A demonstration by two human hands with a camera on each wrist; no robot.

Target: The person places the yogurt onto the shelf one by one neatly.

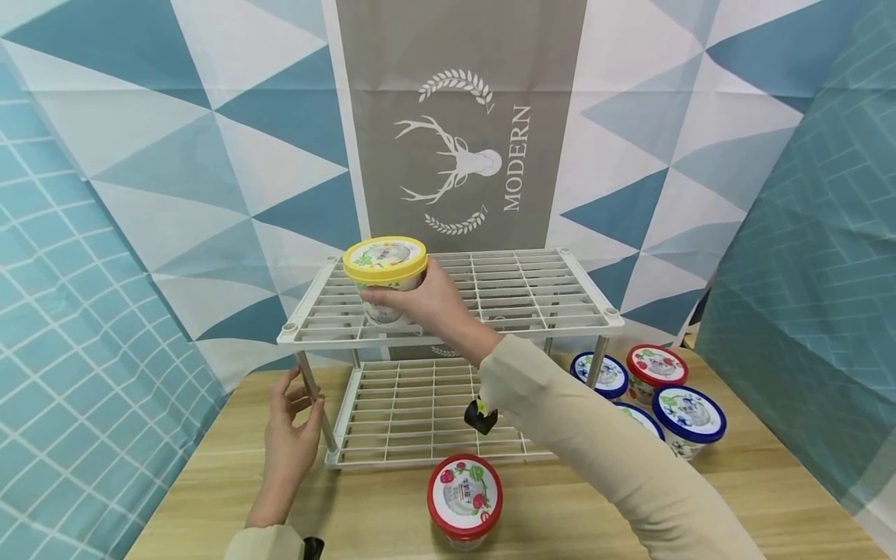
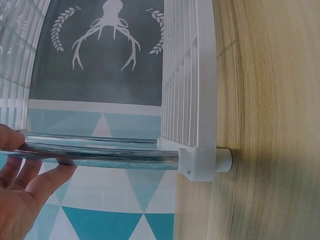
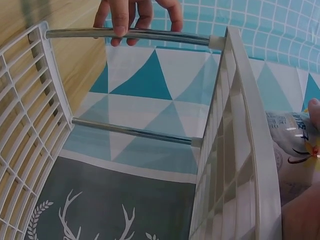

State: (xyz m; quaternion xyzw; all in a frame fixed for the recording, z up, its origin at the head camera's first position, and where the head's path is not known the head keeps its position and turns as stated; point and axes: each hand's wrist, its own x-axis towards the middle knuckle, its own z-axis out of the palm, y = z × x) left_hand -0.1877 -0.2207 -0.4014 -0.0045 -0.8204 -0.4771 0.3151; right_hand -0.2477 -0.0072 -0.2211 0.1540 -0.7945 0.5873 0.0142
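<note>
My right hand point(image 1: 437, 303) grips a tub with a yellow lid point(image 1: 386, 261) at the left end of the upper shelf of a white two-tier rack point(image 1: 448, 340). The tub is upright; whether its base touches the shelf, I cannot tell. In the right wrist view only part of the printed tub point(image 3: 292, 155) shows beside the shelf edge. My left hand point(image 1: 290, 443) holds the rack's front left metal post point(image 2: 125, 158), thumb on one side and fingers on the other. A tub with a red lid point(image 1: 465, 498) stands on the table before the rack.
Right of the rack stand several tubs, one with a red lid point(image 1: 656, 365) and others with blue lids point(image 1: 689, 412). The lower shelf point(image 1: 399, 412) sits just above the wooden table point(image 1: 560, 505). Patterned cloth point(image 1: 280, 171) hangs behind and at both sides.
</note>
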